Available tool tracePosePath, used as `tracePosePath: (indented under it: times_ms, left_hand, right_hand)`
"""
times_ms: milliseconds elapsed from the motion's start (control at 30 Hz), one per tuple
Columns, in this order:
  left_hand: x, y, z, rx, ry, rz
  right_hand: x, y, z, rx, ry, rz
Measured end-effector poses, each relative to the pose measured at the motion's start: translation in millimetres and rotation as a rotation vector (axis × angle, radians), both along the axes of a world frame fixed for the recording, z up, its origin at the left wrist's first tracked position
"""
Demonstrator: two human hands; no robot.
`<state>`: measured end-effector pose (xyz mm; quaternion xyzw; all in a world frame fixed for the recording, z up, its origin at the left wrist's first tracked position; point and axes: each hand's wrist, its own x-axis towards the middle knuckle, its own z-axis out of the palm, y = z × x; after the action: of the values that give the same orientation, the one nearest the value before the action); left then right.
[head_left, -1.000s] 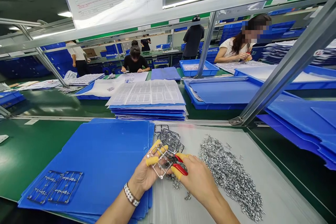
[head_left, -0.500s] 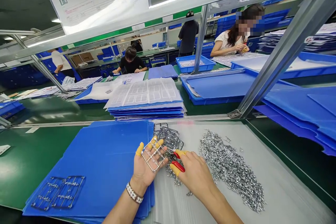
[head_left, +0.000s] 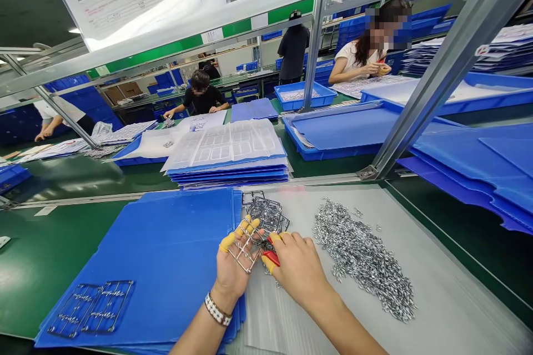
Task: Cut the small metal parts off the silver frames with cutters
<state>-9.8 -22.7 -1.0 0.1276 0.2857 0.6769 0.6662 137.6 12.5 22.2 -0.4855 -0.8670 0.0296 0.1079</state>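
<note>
A: What's the person's left hand (head_left: 233, 272) doing, from the head-worn camera's view?

B: It's grasping a flat silver metal lattice frame (head_left: 245, 250), holding it up off the bench. The fingers, capped in yellow rubber finger cots (head_left: 240, 226), are curling around the frame's edge. A white beaded bracelet (head_left: 216, 310) is sitting on that wrist.

A: And the right hand (head_left: 297, 272)?

B: It's clenching a pair of red-handled cutters (head_left: 271, 258) and closing over them, with less red showing than a moment ago. The two hands are drawing together too. The cutter blades are hidden behind the fingers, so I can't tell whether they're biting on the metal.

A: Where's everything lying?

B: The held frame is hovering over a tangle of similar silver frames (head_left: 266, 216), which is resting on a translucent grey plastic sheet (head_left: 420, 299). A heap of small shiny metal pieces (head_left: 360, 258) is spreading across that sheet, just beside the right hand. To the left, two more frames (head_left: 91, 307) are lying side by side on a blue corrugated plastic sheet (head_left: 137, 255).

A: Is anyone else working?

B: Yes. Further along the green bench, a person in a white top (head_left: 353, 61) is working at something with both hands, and a person in a dark T-shirt (head_left: 200, 97) is leaning over the papers.
</note>
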Motion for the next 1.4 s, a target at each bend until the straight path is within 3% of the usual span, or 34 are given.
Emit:
tracePosePath:
  times_ms: [300,667,1167,1300,1400]
  left_hand:
    - [4.8,-1.4,2.0,-0.031,0.116,0.046]
    - [8.3,2.9,4.8,0.018,0.185,0.138]
    - [14.3,2.0,2.3,0.025,0.328,0.165]
    - [9.9,-1.2,1.6,0.095,0.383,0.136]
    - [6.0,-5.2,2.1,0.198,0.588,0.136]
  right_hand:
    - [-0.5,0.1,7.4,-0.044,-0.066,-0.008]
    - [-0.4,-16.9,5.9,0.006,0.093,0.057]
    - [-8.1,-13.9,10.0,-0.082,0.01,0.086]
    - [6.9,-8.9,8.2,-0.204,0.166,0.064]
    - [18.2,-0.4,1.0,-0.495,0.538,-0.01]
